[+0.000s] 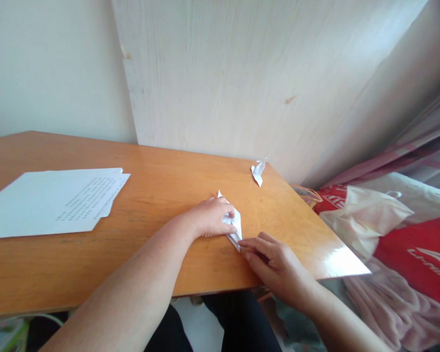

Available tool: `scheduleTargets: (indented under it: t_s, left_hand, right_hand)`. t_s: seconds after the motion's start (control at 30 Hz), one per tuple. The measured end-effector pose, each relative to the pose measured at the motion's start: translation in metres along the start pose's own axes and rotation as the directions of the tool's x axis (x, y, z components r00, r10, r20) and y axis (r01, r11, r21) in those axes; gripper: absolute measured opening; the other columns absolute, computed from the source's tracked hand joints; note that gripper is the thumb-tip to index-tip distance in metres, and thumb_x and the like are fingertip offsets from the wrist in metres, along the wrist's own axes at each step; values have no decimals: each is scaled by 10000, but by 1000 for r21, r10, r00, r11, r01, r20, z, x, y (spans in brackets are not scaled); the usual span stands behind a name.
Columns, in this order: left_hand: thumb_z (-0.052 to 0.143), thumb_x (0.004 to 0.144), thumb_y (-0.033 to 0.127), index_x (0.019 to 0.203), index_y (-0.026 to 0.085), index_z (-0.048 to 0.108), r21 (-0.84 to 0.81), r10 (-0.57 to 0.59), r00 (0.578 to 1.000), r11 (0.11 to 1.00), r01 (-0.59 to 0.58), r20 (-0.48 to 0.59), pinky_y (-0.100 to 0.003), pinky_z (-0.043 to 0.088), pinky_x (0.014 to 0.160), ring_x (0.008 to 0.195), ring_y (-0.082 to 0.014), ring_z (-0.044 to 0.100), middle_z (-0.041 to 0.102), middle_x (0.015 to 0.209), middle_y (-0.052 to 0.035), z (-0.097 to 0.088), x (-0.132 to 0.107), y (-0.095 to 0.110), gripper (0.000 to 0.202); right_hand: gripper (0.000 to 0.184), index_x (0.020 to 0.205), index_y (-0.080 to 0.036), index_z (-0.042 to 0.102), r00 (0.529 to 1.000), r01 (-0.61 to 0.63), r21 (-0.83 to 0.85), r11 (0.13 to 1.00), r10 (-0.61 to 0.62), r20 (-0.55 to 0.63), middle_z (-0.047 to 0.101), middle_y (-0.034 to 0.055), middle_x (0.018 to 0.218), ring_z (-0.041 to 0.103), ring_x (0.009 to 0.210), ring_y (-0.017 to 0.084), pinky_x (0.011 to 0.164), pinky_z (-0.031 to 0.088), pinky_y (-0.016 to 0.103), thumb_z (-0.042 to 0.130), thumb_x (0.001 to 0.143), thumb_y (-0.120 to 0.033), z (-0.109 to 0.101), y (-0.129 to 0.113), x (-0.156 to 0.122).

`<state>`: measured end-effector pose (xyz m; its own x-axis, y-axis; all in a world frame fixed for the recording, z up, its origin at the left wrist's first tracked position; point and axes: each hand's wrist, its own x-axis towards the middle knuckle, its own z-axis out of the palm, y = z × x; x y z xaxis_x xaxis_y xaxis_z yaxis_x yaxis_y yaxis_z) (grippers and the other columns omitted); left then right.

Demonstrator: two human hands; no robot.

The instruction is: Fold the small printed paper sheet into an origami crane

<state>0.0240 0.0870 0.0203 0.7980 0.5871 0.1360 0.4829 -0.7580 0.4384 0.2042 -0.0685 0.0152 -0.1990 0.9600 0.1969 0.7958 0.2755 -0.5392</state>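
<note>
A piece of folded white paper (236,221) lies on the wooden table, narrow and pointed at its far and near ends. My left hand (214,217) bends over its upper part, thumb and fingers holding it down against the tabletop. At the near tip, my right hand (269,256) has its thumb and index finger closed on the paper's corner. Part of the paper is hidden under my left fingers. Farther back, by the table's right edge, stands a small folded paper figure (258,172) with faint markings, touched by neither hand.
White sheets (40,200), one with printed rows, lie on the left of the wooden table (150,190). A pale panel (212,73) rises behind it. Beyond the right edge are a red bag (421,256), a whitish bag (370,210) and pink cloth (392,308).
</note>
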Motion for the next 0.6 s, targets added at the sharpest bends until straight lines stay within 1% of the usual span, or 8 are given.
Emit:
scheduleTargets:
  t_s: [0.13,0.27,0.43,0.53,0.6]
  left_hand:
    - [692,761,421,995,271,691,3,-3,1000,1000,3,-3,-341,465,911,1046,-248,568,638,1123,-37,1,0,-1,278]
    - [700,756,453,1005,268,684,16,-8,1000,1000,8,-6,-347,467,906,1038,-251,570,633,1125,-43,2,1,-1,311]
    - [696,762,433,1001,267,684,15,2,1000,1000,-2,-6,-345,467,907,1036,-248,574,635,1119,-41,1,0,1,291]
    - [706,755,473,1006,268,681,9,3,1000,1000,-3,-1,-341,470,898,1037,-249,576,635,1126,-42,0,0,1,325]
    - [715,742,494,1008,268,682,7,1,1000,1000,-1,5,-340,472,891,1037,-252,575,635,1126,-42,-1,0,1,351]
  right_hand:
    - [236,1085,-254,689,996,-36,28,999,39,-81,646,9,925,643,832,150,743,469,267,516,947,-174,1,5,-3]
    - [211,1054,-245,680,996,-36,8,999,36,-81,651,13,935,643,844,157,749,463,272,513,946,-173,3,7,-6]
    - [164,983,-237,672,991,-87,-48,995,81,-108,645,4,858,629,780,163,702,443,280,519,941,-193,8,3,-6]
    - [180,1020,-241,666,990,-87,-65,994,80,-113,668,5,871,642,784,170,687,438,282,507,944,-205,10,-3,-5]
    - [203,1048,-247,670,992,-96,-65,993,90,-89,700,7,900,661,806,177,701,445,289,498,946,-212,9,-6,-3]
